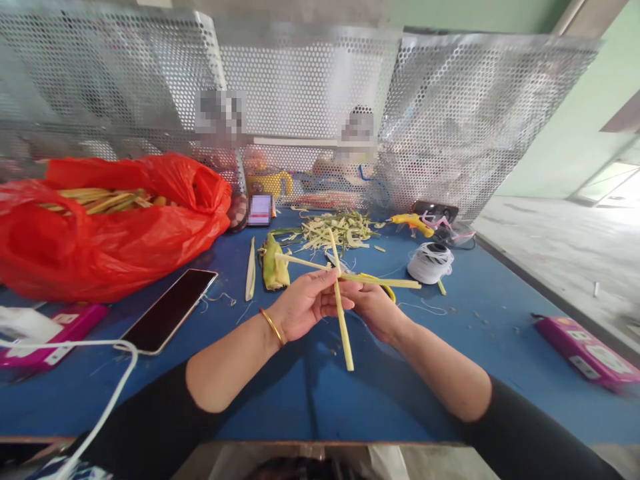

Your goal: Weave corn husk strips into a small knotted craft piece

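Note:
Two pale green plant strips cross between my hands above the blue table. One strip (345,333) runs lengthwise toward me, and the other strip (390,282) lies crosswise. My left hand (307,303) pinches the crossing with its thumb on top; a gold bangle sits on that wrist. My right hand (375,307) has its fingers closed at the crossing from the right, under the crosswise strip. Just behind the hands lie scissors with yellow handles (385,288), partly hidden. A green leafy bundle (274,263) and a single loose leaf piece (251,270) rest to the left.
A red plastic bag (150,240) of plant strips stands at left, near a phone (170,310). Cut scraps (340,230) are heaped behind. White thread spool (430,263), yellow glue gun (413,223) and purple pack (587,350) lie right. A perforated metal screen (305,87) borders the back.

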A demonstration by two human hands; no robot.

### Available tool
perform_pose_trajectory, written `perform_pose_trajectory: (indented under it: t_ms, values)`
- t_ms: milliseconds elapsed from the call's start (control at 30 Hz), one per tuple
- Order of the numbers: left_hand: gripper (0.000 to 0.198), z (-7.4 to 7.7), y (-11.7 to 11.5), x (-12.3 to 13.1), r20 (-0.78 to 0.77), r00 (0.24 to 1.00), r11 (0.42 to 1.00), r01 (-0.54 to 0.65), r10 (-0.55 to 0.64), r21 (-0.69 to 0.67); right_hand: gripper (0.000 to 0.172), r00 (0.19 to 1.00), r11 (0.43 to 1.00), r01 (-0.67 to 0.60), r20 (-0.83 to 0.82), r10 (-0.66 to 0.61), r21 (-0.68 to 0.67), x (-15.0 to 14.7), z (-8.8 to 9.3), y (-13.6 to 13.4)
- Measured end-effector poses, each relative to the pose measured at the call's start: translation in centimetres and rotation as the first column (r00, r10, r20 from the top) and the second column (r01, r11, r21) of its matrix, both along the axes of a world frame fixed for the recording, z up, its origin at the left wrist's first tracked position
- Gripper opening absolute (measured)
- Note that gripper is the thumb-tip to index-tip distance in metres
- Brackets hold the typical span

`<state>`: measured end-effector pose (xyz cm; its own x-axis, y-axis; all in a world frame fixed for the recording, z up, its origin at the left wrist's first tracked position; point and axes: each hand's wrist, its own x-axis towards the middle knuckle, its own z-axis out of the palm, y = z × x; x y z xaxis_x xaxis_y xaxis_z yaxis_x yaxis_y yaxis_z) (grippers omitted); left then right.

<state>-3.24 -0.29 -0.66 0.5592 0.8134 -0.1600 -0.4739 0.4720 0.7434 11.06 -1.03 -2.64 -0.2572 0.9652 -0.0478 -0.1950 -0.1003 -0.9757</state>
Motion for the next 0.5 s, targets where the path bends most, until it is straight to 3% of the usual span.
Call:
perform_pose_trajectory:
  t_ms: [200, 500]
  values:
    - [0.016, -0.24, -0.12, 0.02, -0.017, 1.0, 1.0, -0.022, 0.021, -0.021, 0.019, 0.998, 0.995, 0.028, 0.046, -0.032, 0.091, -0.05, -0.05, -0.02]
    - [0.021, -0.09, 0.25, -0.15, -0.004, 0.999, 0.999, -0.036, 0.036, 0.008, 0.024, 0.994, 0.997, 0.07, 0.087, -0.072, 0.033, -0.15, 0.19, 0.14]
